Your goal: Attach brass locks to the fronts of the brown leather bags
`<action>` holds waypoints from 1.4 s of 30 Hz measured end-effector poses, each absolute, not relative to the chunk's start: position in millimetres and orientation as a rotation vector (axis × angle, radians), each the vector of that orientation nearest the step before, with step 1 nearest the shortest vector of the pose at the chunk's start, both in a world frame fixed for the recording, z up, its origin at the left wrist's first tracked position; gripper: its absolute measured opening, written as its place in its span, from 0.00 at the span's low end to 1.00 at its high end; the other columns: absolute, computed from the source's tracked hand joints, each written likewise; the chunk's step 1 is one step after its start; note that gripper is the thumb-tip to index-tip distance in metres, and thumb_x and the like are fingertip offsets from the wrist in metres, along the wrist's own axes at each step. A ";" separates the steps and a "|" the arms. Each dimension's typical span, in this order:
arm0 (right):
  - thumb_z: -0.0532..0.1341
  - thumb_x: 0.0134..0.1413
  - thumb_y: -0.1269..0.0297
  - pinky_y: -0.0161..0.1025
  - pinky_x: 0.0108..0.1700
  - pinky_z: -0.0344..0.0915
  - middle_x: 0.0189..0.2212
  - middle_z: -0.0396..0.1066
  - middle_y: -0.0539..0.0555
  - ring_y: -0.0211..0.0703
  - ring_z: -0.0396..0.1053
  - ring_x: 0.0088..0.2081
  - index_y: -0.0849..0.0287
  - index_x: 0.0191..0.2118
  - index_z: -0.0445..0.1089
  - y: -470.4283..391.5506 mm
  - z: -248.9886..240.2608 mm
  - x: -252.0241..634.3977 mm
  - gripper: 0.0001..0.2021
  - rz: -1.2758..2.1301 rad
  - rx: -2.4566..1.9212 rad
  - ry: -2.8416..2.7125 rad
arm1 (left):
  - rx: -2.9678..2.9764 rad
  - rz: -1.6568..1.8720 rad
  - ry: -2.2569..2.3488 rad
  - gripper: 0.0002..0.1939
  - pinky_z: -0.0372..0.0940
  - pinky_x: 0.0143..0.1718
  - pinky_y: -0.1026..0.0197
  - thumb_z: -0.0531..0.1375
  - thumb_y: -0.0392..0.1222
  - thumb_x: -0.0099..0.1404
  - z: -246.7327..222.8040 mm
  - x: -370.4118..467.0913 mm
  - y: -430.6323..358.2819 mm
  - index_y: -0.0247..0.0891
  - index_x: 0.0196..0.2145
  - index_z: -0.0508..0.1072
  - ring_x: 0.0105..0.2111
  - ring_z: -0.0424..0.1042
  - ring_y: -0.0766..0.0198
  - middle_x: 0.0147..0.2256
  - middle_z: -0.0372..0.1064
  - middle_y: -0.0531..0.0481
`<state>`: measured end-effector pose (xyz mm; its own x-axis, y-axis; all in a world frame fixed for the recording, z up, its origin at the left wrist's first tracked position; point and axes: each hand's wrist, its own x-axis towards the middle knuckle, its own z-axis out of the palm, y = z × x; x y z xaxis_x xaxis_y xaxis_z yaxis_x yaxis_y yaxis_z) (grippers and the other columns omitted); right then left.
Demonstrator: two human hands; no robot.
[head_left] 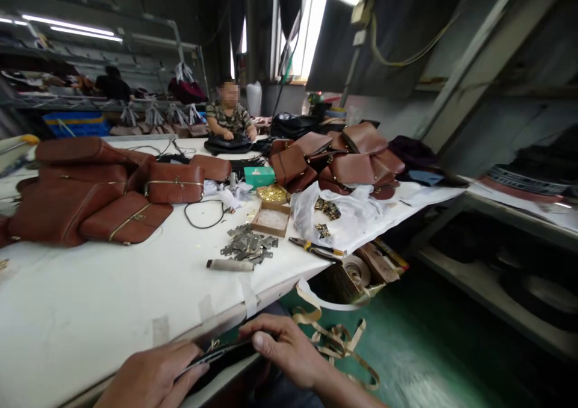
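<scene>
Low in the view, below the table's front edge, my left hand (156, 372) is closed on the near end of a dark flat piece (226, 351). A pale, metal-looking edge runs along this piece; its exact kind is unclear. My right hand (289, 348) pinches its far end between thumb and fingers. Under it, part of the piece is hidden in dark shadow. On the table ahead lie a heap of grey metal plates (248, 244), a grey rod-like handle (230, 265) and pliers (316, 248) with yellow-and-black grips.
Brown bags (90, 191) are piled at the left, more brown bags (347, 161) at the back right. A small cardboard box (271, 219) and a plastic bag (347, 209) with metal fittings stand mid-table. Tan strips (338, 342) trail on the floor. Across the table sits a person (229, 116).
</scene>
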<state>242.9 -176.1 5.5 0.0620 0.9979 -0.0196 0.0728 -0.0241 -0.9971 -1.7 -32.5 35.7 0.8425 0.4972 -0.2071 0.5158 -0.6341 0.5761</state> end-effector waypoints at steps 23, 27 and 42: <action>0.70 0.56 0.44 0.52 0.62 0.67 0.51 0.80 0.55 0.58 0.74 0.55 0.53 0.53 0.79 -151.8 -20.0 243.6 0.24 1.018 -1.478 -1.159 | 1.974 -0.082 0.946 0.23 0.53 0.28 0.65 0.55 0.59 0.73 68.9 -20.6 -34.4 0.36 0.32 0.74 0.28 0.64 0.65 0.28 0.69 0.54; 0.63 0.61 0.38 0.49 0.55 0.70 0.47 0.80 0.57 0.57 0.76 0.51 0.55 0.52 0.80 -163.0 -6.7 253.9 0.27 1.163 -1.313 -1.328 | 2.139 -0.132 0.878 0.20 0.57 0.35 0.63 0.53 0.54 0.75 67.8 -15.2 -38.5 0.37 0.35 0.76 0.32 0.70 0.61 0.32 0.74 0.51; 0.76 0.38 0.48 0.43 0.43 0.67 0.32 0.77 0.54 0.48 0.73 0.36 0.60 0.38 0.76 -174.1 -123.0 366.7 0.24 0.815 -1.719 -0.413 | 2.282 -0.304 0.644 0.22 0.59 0.40 0.61 0.48 0.55 0.78 33.4 17.9 -57.7 0.42 0.39 0.76 0.37 0.73 0.60 0.37 0.74 0.50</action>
<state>366.7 -174.1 -123.0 0.6989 0.6454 -0.3081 -0.1338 -0.3052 -0.9428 17.9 -57.7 33.4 0.8465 0.3581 -0.3941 0.5318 -0.6052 0.5924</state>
